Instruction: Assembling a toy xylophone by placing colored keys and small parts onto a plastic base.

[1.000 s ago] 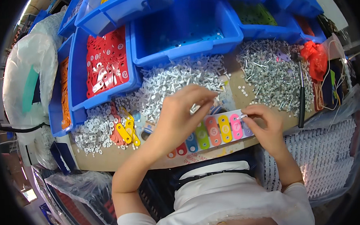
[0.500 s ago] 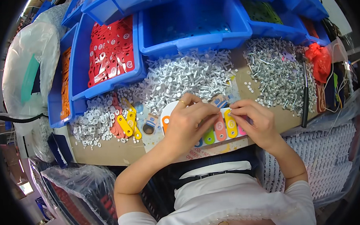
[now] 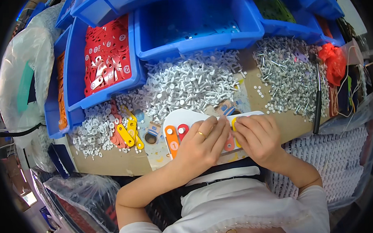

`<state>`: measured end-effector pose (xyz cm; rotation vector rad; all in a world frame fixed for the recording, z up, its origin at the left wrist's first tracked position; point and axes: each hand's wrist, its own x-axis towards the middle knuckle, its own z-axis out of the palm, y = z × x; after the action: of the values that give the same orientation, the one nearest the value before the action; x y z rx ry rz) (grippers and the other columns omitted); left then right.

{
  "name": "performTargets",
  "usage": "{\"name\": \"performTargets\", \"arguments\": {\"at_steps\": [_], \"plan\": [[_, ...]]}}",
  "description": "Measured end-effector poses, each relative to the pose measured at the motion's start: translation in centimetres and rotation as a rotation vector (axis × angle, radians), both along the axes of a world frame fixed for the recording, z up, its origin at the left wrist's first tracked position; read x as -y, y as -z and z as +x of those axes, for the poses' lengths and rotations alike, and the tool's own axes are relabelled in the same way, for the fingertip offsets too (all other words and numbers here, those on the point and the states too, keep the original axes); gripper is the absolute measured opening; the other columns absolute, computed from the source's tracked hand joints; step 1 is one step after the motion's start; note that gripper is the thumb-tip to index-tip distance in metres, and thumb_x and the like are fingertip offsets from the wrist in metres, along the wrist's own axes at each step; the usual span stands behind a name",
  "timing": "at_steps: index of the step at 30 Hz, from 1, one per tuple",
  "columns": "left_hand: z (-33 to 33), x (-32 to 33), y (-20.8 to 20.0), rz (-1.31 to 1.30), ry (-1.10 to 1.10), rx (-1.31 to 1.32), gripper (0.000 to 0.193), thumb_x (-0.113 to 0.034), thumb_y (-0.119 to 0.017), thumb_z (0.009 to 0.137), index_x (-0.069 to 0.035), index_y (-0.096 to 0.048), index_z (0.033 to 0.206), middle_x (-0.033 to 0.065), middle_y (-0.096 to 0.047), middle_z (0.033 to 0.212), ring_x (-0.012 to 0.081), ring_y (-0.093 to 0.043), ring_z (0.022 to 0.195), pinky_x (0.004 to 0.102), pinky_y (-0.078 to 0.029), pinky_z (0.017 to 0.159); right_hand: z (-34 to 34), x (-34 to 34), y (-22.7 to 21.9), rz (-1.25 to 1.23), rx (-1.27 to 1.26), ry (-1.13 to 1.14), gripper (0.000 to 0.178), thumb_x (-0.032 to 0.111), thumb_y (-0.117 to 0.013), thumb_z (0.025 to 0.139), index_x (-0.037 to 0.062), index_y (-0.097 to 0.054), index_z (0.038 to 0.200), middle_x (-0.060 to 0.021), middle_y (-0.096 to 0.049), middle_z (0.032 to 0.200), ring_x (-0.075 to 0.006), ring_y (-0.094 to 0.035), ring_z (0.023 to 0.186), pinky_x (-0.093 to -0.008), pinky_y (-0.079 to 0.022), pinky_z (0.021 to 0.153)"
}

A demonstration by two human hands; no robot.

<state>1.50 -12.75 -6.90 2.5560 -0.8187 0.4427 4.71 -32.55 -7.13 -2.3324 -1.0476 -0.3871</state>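
Note:
A white board (image 3: pixel 185 115) with rounded corners lies in front of me, carrying a row of coloured strips. Its orange strip (image 3: pixel 171 142) and red strip (image 3: pixel 185 135) each have a white round cap at the top. My left hand (image 3: pixel 200 147) covers the middle of the row, its fingers curled together at the top of a pink strip (image 3: pixel 229 143). Over the yellow strip (image 3: pixel 237 141) and the board's right part is my right hand (image 3: pixel 259 140), thumb and fingers pinched. Whatever small piece either hand pinches is hidden by the fingers.
Behind the board lies a heap of white plastic pegs (image 3: pixel 189 81); metal pins (image 3: pixel 289 80) are heaped right, beside a black-handled hammer (image 3: pixel 317 98). White washers (image 3: pixel 93 129) and loose yellow strips (image 3: pixel 129 133) lie left. Blue bins (image 3: pixel 200 45) line the back.
My left hand has shifted right and slightly down, uncovering the orange and red strips. My right hand has moved a little left and down, covering more of the yellow strip. The view has shifted slightly.

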Motion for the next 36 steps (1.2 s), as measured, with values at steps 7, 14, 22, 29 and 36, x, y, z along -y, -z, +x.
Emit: {"name": "performTargets", "arguments": {"at_steps": [7,14,22,29,36], "plan": [[3.5,-1.4,-1.9,-0.038,0.09,-0.193,0.034,-0.008,-0.065,0.074,-0.001,-0.067,0.107,0.012,-0.066,0.115,0.0289,-0.059,0.106,0.037,-0.05,0.081,5.8,1.4,0.0,0.034,-0.277,-0.009,0.014,0.009,-0.073,0.078,0.0018,-0.066,0.087,-0.0112,-0.065,0.094,-0.0277,-0.061,0.087,-0.0384,-0.046,0.078],[12.6,2.1,0.0,0.075,0.116,-0.118,0.024,0.0,-0.066,0.067,-0.001,-0.067,0.091,0.0115,-0.065,0.091,0.0315,-0.06,0.093,0.0361,-0.052,0.081,10.2,0.5,2.9,-0.158,-0.076,0.268,0.013,0.009,-0.069,0.077,0.0012,-0.059,0.08,-0.0118,-0.059,0.085,-0.0316,-0.055,0.089,-0.0419,-0.044,0.079],[14.1,4.6,1.9,0.395,0.111,-0.069,0.021,-0.002,-0.064,0.065,-0.003,-0.063,0.086,0.0115,-0.061,0.091,0.0314,-0.057,0.093,0.0365,-0.05,0.079,4.7,2.0,-1.9,0.29,-0.648,0.297,0.016,-0.001,-0.067,0.082,0.0022,-0.066,0.097,-0.0101,-0.068,0.087,-0.0155,-0.065,0.074,-0.0266,-0.05,0.064],[5.5,-0.7,-3.1,-0.571,-0.131,-0.327,0.025,0.007,-0.069,0.079,-0.001,-0.066,0.103,0.0108,-0.064,0.095,0.0235,-0.067,0.08,0.0292,-0.054,0.068,-1.1,0.1,-0.1,0.298,-0.459,-0.238,0.019,-0.003,-0.072,0.077,0.0024,-0.069,0.095,-0.0086,-0.07,0.096,-0.0226,-0.065,0.077,-0.0297,-0.051,0.067],[-4.5,-0.7,-0.1,-0.597,-0.225,-0.382,0.028,0.002,-0.07,0.08,-0.002,-0.064,0.107,0.0105,-0.067,0.092,0.0252,-0.067,0.077,0.0325,-0.053,0.066,-1.4,1.2,-0.3,0.245,-0.382,-0.009,0.021,-0.003,-0.078,0.069,0.0042,-0.069,0.086,-0.0067,-0.07,0.091,-0.023,-0.06,0.089,-0.0341,-0.047,0.077]]}}
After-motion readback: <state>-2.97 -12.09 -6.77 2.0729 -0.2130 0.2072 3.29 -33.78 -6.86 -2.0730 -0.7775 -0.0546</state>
